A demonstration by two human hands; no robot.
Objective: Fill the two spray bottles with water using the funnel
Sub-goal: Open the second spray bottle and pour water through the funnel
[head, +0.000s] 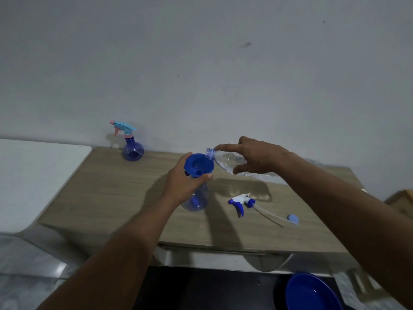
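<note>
Forearms (120, 247): two, entering from below. Left hand (185, 182): fingers clasp blue funnel (199, 164), seated in open spray bottle (196, 201). Right hand (257, 157): fingers grasp clear water bottle (225, 161), tilted, mouth at funnel rim. Advice: pour slowly, keep funnel upright. Below right fingers: detached sprayer head (242, 202) on table (111, 198). Beyond left fingers: second spray bottle (133, 151), sprayer fitted.

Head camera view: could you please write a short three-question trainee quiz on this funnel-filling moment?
1. True or false: the left hand holds the funnel on the near spray bottle.
2. Which hand tilts the clear water bottle? A) left B) right
3. Fill in: the detached trigger head lies on the ____.
Key: 1 true; 2 B, the right hand; 3 table.
</note>
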